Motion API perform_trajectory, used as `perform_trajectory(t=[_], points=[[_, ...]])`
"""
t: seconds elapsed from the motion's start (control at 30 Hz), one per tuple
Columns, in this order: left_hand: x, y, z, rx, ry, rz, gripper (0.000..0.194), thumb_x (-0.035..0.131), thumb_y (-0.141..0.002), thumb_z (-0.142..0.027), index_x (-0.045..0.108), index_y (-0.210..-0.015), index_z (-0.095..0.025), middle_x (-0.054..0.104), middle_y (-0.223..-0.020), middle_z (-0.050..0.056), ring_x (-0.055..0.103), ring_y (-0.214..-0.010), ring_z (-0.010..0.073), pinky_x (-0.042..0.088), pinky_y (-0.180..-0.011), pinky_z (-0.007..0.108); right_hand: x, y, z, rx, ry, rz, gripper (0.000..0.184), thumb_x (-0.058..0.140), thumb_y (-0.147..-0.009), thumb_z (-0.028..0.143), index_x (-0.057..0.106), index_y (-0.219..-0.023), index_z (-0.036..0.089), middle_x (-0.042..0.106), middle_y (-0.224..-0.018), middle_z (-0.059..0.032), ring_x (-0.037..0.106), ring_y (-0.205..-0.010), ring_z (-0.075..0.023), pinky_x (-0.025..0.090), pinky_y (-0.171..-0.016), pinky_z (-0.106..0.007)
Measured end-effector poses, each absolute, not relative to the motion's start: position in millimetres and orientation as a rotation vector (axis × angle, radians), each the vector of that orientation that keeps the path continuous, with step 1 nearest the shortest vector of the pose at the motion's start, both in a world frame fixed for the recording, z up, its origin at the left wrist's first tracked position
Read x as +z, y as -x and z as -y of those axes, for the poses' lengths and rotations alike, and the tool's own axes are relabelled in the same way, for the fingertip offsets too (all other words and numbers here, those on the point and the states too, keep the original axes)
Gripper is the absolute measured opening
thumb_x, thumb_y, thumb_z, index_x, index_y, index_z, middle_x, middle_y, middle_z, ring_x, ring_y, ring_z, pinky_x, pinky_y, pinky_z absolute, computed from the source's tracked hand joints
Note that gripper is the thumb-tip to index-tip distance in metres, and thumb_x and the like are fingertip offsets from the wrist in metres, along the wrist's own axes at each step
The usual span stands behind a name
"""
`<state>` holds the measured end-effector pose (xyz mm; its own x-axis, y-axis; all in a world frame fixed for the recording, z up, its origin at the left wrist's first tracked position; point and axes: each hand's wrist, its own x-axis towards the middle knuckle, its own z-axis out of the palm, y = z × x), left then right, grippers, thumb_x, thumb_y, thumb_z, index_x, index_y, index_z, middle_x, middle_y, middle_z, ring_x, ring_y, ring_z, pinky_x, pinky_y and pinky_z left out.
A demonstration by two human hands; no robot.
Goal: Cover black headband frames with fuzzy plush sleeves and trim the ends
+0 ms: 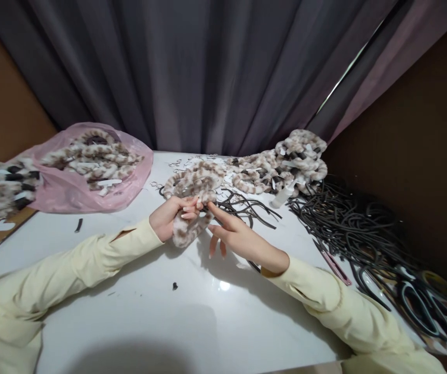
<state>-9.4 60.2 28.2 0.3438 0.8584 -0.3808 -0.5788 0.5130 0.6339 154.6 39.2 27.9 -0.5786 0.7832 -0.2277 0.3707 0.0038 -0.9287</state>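
Note:
A plush furry ring (187, 231), white with brown spots, hangs from my left hand (168, 215), whose thumb and fingers are closed on its upper part. From the right, my right hand (239, 236) reaches in with its index fingertip against the ring's end; its other fingers are apart and hang loose. What lies right under that fingertip is too small to make out. Just behind both hands, more furry spotted rings (198, 176) lie on the white table (141, 311), next to several loose black cords (250, 205).
A pink plastic bag (137, 182) of furry rings is at the left. Another furry pile (303, 148) and a small white bottle (283, 195) stand back right. A large heap of black cords (343, 223), pink tweezers (336, 267) and scissors (418, 306) lie at the right.

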Motion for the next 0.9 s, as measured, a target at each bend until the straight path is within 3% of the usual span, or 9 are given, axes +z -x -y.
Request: perform_trajectory(t=[0.1,0.2,0.3,0.37,0.47,0.63,0.8,0.9], points=[[23.5,7.8,-58.1,1.012,-0.631,-0.832,0.016,0.050,-0.073,-0.001,0.046,-0.061,-0.011,0.048,-0.057,-0.001,0.030,-0.036,-0.0013,0.024,-0.030,0.007,31.5,-153.9,-40.7,1.581,1.219,1.856,0.050,0.043,-0.088,0.022,0.034,-0.135,0.010,0.050,-0.051,0.0043,0.040,-0.038,-0.0069,0.035,-0.039,-0.019],[16.9,6.9,-55.4,1.090,-0.951,-0.969,0.013,0.059,-0.073,-0.014,0.047,-0.068,-0.012,0.052,-0.053,-0.002,0.033,-0.037,0.0011,0.023,-0.033,0.011,34.5,-155.9,-41.4,1.538,1.206,1.858,0.027,0.048,-0.086,0.029,0.058,-0.103,0.010,0.037,-0.045,0.0076,0.032,-0.038,-0.0055,0.029,-0.038,-0.018],[11.8,7.5,-54.0,1.176,-1.282,-1.142,0.024,0.066,-0.070,-0.029,0.048,-0.077,-0.015,0.055,-0.053,-0.003,0.041,-0.040,0.0054,0.029,-0.039,0.016,35.8,-158.1,-41.3,1.492,1.194,1.968,0.027,0.048,-0.085,0.032,0.054,-0.067,0.014,0.032,-0.044,0.0074,0.028,-0.039,-0.0047,0.024,-0.040,-0.019],[9.4,8.4,-53.8,1.206,-1.460,-1.265,0.029,0.067,-0.068,-0.033,0.048,-0.080,-0.016,0.056,-0.054,-0.003,0.048,-0.045,0.0088,0.033,-0.044,0.018,36.7,-159.2,-41.3,1.408,1.187,2.063,0.034,0.046,-0.086,0.031,0.044,-0.056,0.015,0.031,-0.045,0.0071,0.027,-0.041,-0.0046,0.022,-0.042,-0.020],[6.5,9.5,-53.0,1.229,-1.712,-1.413,0.026,0.065,-0.069,-0.033,0.046,-0.077,-0.018,0.054,-0.055,-0.005,0.046,-0.044,0.0083,0.033,-0.045,0.019,38.7,-160.6,-42.1,1.225,1.185,2.192,0.035,0.045,-0.087,0.027,0.041,-0.054,0.015,0.030,-0.046,0.0068,0.027,-0.045,-0.0054,0.023,-0.047,-0.020],[2.7,11.2,-50.2,1.219,-2.059,-1.399,0.016,0.059,-0.074,-0.029,0.048,-0.070,-0.018,0.043,-0.047,-0.008,0.034,-0.039,0.0061,0.027,-0.042,0.018,40.7,-164.6,-43.5,0.860,1.113,2.398,0.023,0.051,-0.084,0.019,0.053,-0.062,0.013,0.040,-0.051,0.0052,0.032,-0.050,-0.0062,0.024,-0.052,-0.021],[2.0,12.8,-48.5,1.147,-2.211,-1.218,0.021,0.055,-0.077,-0.024,0.044,-0.060,-0.017,0.055,-0.056,-0.003,0.043,-0.046,0.0072,0.034,-0.048,0.018,42.2,-169.7,-47.4,0.659,1.058,2.421,0.017,0.051,-0.085,0.016,0.060,-0.071,0.013,0.053,-0.060,0.0008,0.042,-0.055,-0.0078,0.026,-0.054,-0.019],[5.1,12.4,-46.7,1.023,-2.208,-1.106,0.020,0.051,-0.080,-0.022,0.046,-0.061,-0.018,0.055,-0.055,-0.003,0.049,-0.050,0.0089,0.037,-0.051,0.019,43.3,-172.1,-52.1,0.671,1.079,2.397,0.019,0.050,-0.085,0.018,0.061,-0.071,0.013,0.053,-0.059,0.0009,0.043,-0.055,-0.0081,0.027,-0.054,-0.019]])
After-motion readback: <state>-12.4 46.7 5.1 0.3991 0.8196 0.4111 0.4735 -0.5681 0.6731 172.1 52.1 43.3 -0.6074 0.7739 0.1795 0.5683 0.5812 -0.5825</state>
